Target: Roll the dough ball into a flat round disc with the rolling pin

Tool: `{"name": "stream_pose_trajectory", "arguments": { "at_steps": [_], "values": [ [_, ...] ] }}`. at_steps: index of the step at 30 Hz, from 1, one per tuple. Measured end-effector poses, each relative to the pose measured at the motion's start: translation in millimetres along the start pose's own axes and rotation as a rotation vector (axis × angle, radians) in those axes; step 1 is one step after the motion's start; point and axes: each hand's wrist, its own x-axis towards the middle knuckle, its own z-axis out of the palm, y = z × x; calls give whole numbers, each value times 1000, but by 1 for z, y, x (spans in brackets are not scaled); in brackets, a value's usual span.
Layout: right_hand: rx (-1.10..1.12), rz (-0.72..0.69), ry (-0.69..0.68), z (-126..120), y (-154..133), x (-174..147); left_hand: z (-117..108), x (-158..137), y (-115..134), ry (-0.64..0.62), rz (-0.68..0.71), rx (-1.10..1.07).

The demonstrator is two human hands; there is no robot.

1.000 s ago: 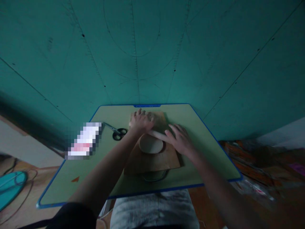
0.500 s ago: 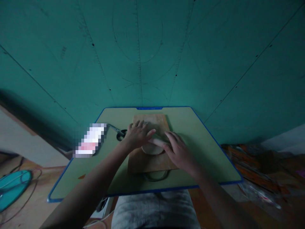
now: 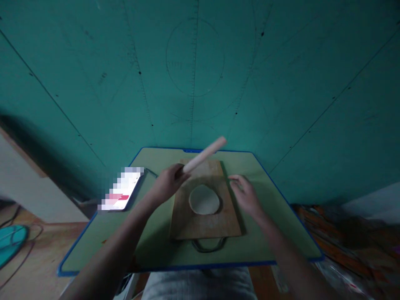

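My left hand point(image 3: 170, 182) is closed around one end of a pale wooden rolling pin point(image 3: 206, 154), which is raised and slants up to the right above the far part of the board. Below it, a flat round of dough point(image 3: 204, 200) lies on the wooden cutting board point(image 3: 206, 227). To the right of the board, my right hand point(image 3: 245, 193) hovers with loosely bent fingers and nothing in it. Scissors point(image 3: 151, 172) show only a blade beyond my left hand; their handles are hidden.
The board rests on a small blue-edged table point(image 3: 268, 233), its dark cord handle point(image 3: 208, 251) toward me. A phone point(image 3: 123, 189) with a lit, partly blurred screen stands at the left. A small orange scrap point(image 3: 104, 241) lies near my left forearm. A green wall point(image 3: 281, 83) rises behind.
The rolling pin has come up off the dough, now held by my left hand alone. My right hand has let go and moved right. The dough round is uncovered.
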Motion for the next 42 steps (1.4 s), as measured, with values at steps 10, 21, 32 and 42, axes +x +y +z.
{"name": "stream_pose_trajectory", "arguments": {
  "at_steps": [10, 21, 32, 42],
  "values": [
    [-397, -275, -362, 49, -35, -5, 7, 12, -12, -143, -277, 181],
    [-388, -268, -285, 48, -32, -12, 6, -6, 4, -375, -162, 529],
    [-372, -266, -269, 49, -27, -14, 8, -11, 10, -329, -33, 468],
    [-348, -265, -268, 47, -26, -14, 2, -9, 17, -402, 20, 432]
  ]
}}
